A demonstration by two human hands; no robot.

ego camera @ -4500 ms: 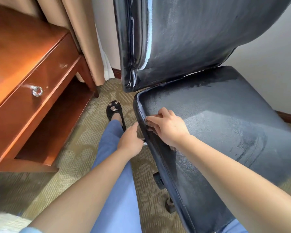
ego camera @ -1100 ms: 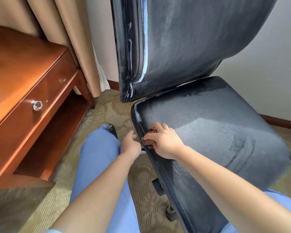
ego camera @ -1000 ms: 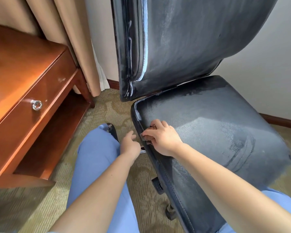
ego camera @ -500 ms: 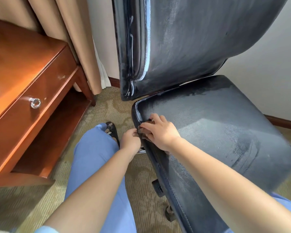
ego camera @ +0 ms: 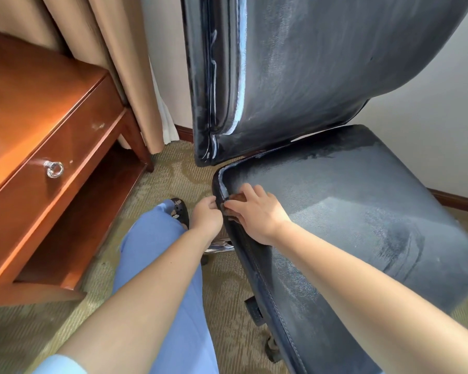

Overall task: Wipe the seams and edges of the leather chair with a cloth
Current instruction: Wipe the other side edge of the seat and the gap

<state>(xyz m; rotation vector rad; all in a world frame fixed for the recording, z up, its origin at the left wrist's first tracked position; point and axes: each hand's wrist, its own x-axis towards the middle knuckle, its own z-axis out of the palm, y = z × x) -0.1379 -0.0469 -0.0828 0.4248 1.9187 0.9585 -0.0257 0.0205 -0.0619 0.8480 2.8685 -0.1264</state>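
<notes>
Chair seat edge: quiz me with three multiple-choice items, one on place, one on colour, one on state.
1. Where is the right hand?
A. on the seat's side edge, near the rear corner
B. on the backrest
C. on the drawer

2. What colour are the trousers?
A. black
B. blue
C. beige

3. How is the drawer?
A. pulled out
B. removed
C. closed

A: its fingers lie over the seat's seam.
B: the cloth over the knee is light blue.
C: its front sits flush with the frame.

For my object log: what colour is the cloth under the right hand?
Brown, seen in the head view: the cloth peeks out beneath the right hand.
</notes>
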